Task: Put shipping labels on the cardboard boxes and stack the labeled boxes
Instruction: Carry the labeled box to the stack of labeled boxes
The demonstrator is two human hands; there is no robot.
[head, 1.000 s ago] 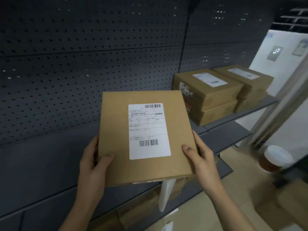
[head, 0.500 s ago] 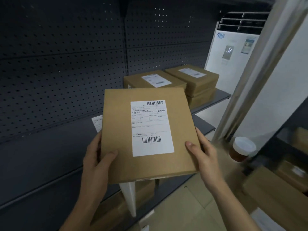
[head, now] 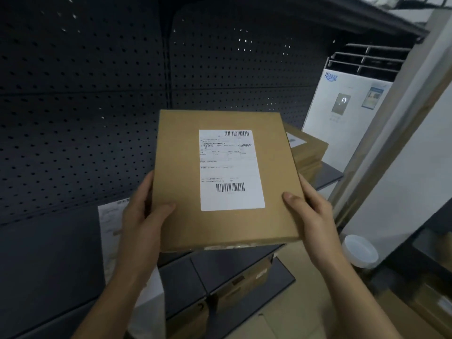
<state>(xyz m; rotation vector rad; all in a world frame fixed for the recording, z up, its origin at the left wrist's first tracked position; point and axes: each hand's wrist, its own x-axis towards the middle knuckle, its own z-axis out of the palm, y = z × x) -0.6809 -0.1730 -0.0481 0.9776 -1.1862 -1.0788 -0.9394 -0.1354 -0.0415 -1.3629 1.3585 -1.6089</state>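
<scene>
Left hand [head: 144, 216] and right hand [head: 310, 214] grip the cardboard box [head: 220, 228] by its two side edges, thumbs curled onto the top face, other fingers hidden underneath. The box is in the air in front of the shelf [head: 327, 174], touching nothing else.

Change over the last second: the stacked boxes [head: 308, 152] stood clear to the right, and now they are mostly hidden behind the held box's far right corner. Judged: labelling is done for this box and it is heading to the stack, so placing is next.

The box is tan and flat with crisp edges. The shipping label [head: 231, 170] is white and lies flat, with barcodes top and bottom and no lifted corner seen.

Beyond are the dark pegboard [head: 85, 118] and a white air conditioner [head: 347, 106].
</scene>
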